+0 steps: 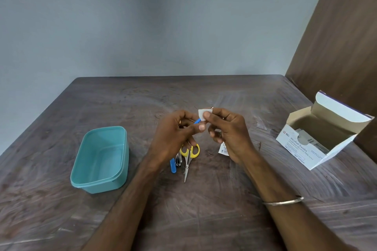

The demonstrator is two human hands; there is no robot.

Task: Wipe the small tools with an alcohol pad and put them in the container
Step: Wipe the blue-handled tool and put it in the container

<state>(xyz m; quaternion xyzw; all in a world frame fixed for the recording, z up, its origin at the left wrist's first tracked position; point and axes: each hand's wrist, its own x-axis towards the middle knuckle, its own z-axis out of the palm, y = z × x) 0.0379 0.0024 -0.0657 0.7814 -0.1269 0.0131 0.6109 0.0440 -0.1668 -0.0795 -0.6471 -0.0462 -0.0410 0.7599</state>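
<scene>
I am wiping: my left hand grips a blue tool, my right hand pinches the alcohol pad on it. Next it goes left into the empty container.

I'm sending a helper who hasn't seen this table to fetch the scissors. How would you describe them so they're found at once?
Start at the teal container on the left of the wooden table, then look just right of it to a small cluster of tools. The scissors lie at the cluster's right, tips pointing toward the person. Yellow finger loops set them apart from the blue-handled tool and metal nail clipper beside them.
</scene>
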